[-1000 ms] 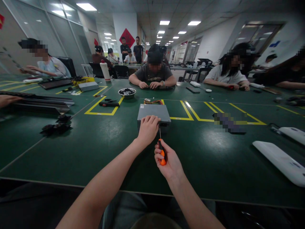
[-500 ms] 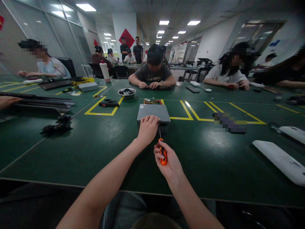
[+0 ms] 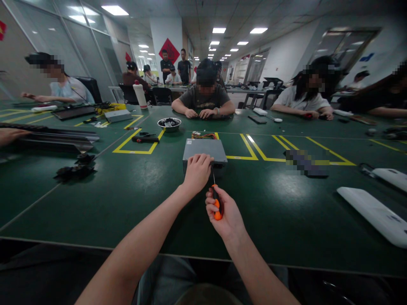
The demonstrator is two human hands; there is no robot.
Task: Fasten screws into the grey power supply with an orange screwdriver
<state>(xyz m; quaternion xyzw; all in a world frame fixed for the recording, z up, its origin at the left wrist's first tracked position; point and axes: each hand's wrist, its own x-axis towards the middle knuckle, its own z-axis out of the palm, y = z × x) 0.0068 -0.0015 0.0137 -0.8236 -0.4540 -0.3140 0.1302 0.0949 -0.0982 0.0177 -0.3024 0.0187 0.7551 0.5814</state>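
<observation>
A flat grey metal box (image 3: 205, 149) lies on the green table (image 3: 133, 199) straight ahead, with coloured wires (image 3: 203, 136) at its far end. My left hand (image 3: 197, 173) rests on the box's near edge, fingers curled over it. My right hand (image 3: 222, 214) grips an orange-and-black screwdriver (image 3: 217, 203). Its thin shaft points at the box's near face, just right of my left hand.
A metal bowl (image 3: 169, 123) of dark parts and a black tool (image 3: 145, 138) sit beyond the box. Black parts (image 3: 74, 169) lie left, white covers (image 3: 373, 214) right. Yellow tape lines (image 3: 254, 148) mark the table. Several people sit around it, and another person's hand (image 3: 11, 134) shows at the left edge.
Almost nothing has moved. My right hand with the screwdriver shifted very slightly; my left hand stays on the box.
</observation>
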